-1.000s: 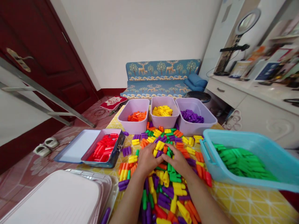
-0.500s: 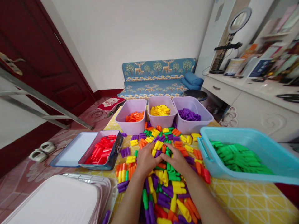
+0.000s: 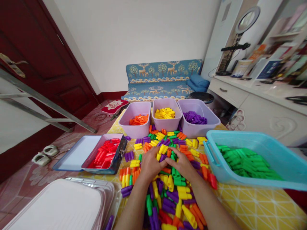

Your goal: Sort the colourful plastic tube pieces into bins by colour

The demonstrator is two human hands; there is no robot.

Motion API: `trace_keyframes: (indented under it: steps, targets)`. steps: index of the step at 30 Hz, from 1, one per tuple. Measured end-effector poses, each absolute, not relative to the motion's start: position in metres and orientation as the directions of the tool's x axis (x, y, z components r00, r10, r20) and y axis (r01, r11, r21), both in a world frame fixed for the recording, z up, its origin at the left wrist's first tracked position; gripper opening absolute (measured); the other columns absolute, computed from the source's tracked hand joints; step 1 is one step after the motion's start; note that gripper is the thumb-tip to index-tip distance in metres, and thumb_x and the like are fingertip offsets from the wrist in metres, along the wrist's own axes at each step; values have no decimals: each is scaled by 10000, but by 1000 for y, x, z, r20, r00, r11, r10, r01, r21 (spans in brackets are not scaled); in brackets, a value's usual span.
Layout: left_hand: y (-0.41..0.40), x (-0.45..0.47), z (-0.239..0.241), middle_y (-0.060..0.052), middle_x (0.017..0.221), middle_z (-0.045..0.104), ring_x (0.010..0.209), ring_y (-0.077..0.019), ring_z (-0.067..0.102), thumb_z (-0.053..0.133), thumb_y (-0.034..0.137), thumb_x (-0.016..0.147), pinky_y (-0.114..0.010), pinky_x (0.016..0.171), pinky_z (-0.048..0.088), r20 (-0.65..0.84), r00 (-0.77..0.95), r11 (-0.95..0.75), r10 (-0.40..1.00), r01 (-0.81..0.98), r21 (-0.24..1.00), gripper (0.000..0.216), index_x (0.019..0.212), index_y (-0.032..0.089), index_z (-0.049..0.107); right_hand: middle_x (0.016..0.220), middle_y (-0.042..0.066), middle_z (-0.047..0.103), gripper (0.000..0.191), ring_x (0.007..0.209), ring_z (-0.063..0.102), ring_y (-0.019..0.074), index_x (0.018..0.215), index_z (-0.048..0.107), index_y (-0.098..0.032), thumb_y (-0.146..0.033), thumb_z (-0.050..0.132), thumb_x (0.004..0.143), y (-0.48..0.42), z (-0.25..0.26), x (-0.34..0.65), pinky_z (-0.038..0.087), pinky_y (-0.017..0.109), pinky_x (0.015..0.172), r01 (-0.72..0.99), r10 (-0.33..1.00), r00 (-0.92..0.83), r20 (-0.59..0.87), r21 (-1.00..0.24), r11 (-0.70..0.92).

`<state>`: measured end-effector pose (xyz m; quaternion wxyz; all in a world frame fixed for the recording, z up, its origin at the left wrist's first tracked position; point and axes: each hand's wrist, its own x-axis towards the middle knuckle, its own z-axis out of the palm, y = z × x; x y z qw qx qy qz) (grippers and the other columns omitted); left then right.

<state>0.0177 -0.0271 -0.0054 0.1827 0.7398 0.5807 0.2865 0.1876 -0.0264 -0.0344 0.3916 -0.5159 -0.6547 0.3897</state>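
Both hands rest in the middle of a heap of plastic bullet-shaped toy pieces (image 3: 169,195) in yellow, purple, green, orange and red. My left hand (image 3: 151,163) lies curved on the heap, thumb apart from the fingers. Opposite it, my right hand (image 3: 180,163) is cupped the same way, and the two thumb tips meet. Between them sit a yellow block (image 3: 163,149) and a purple piece (image 3: 162,157), neither plainly gripped. Some left fingertips are hidden among the pieces.
Lilac bins hold orange pieces (image 3: 139,120), yellow pieces (image 3: 165,113) and purple pieces (image 3: 195,117). A blue tub (image 3: 240,180) of green pieces stands right. At left are a tin (image 3: 117,166) of red pieces and white lids (image 3: 59,204).
The view has shifted very slightly. My hands and the pieces keep their places.
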Motion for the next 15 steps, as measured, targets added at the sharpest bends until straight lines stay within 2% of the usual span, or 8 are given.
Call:
trace_keyframes:
  steps: [7, 15]
  targets:
    - [-27, 17, -8, -44, 1016, 674, 938, -235, 627, 663, 463, 727, -305, 800, 452, 225, 168, -273, 960, 748, 605, 451, 1114, 233, 627, 1183, 75, 653, 573, 1099, 594, 271, 1264, 546, -196, -468, 653, 771, -27, -33, 188, 457, 422, 957, 365, 981, -158, 114, -916, 166]
    - [-27, 16, -7, -35, 960, 696, 904, -235, 639, 672, 455, 728, -303, 774, 461, 241, 188, -301, 952, 716, 630, 389, 1047, 232, 667, 1184, 64, 650, 533, 1106, 588, 268, 1245, 558, -214, -444, 653, 774, -30, -28, 188, 445, 419, 965, 375, 980, -156, 127, -910, 177]
